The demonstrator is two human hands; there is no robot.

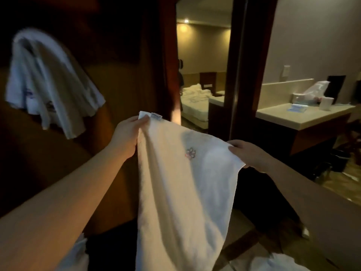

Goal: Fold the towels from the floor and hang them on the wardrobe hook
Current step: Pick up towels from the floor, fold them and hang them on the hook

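I hold a white towel (175, 192) with a small embroidered flower logo stretched out in front of me, its length hanging down. My left hand (128, 136) pinches the top left corner near a sewn label. My right hand (247, 153) grips the top right corner. Another white towel (48, 83) hangs draped high on the dark wooden wardrobe (121, 75) at the left; the hook under it is hidden. More white cloth lies on the floor at the bottom right (273, 263) and bottom left (78, 257).
A mirror or doorway (203, 55) ahead shows a room with an unmade bed (195, 98). At the right stands a counter (304, 118) with a plastic bag, tissue box and cup. The floor is dark wood.
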